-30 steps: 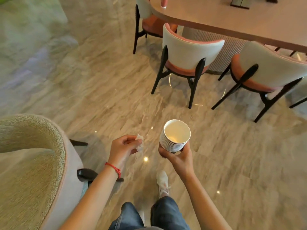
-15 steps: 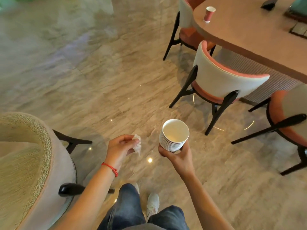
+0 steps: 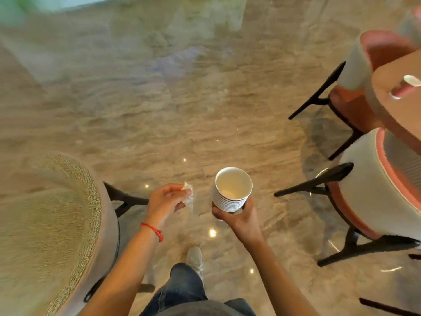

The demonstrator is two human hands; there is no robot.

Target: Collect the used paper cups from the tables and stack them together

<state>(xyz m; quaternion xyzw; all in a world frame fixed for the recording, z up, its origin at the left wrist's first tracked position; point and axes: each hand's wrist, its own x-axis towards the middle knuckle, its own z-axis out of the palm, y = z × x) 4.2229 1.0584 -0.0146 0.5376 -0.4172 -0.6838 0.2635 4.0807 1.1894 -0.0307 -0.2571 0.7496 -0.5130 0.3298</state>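
The right hand [image 3: 241, 221] grips the nested stack of white paper cups [image 3: 231, 190]. The left hand [image 3: 167, 198], beside the stack, pinches a crumpled white tissue [image 3: 188, 196]. One red paper cup [image 3: 404, 86] remains on the brown table [image 3: 391, 110], well right of the stack.

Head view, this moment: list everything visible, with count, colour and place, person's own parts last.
stack of paper cups: one stack, white, held upright in right hand
tissue: one, white, crumpled, in left hand
pink cup: one, blurred, on table at right
table: one, brown, right edge
dining chairs: two, cream and salmon, beside table
woven armchair: one, beige, lower left
left hand: pinches tissue, red wrist cord
right hand: grips stack's base
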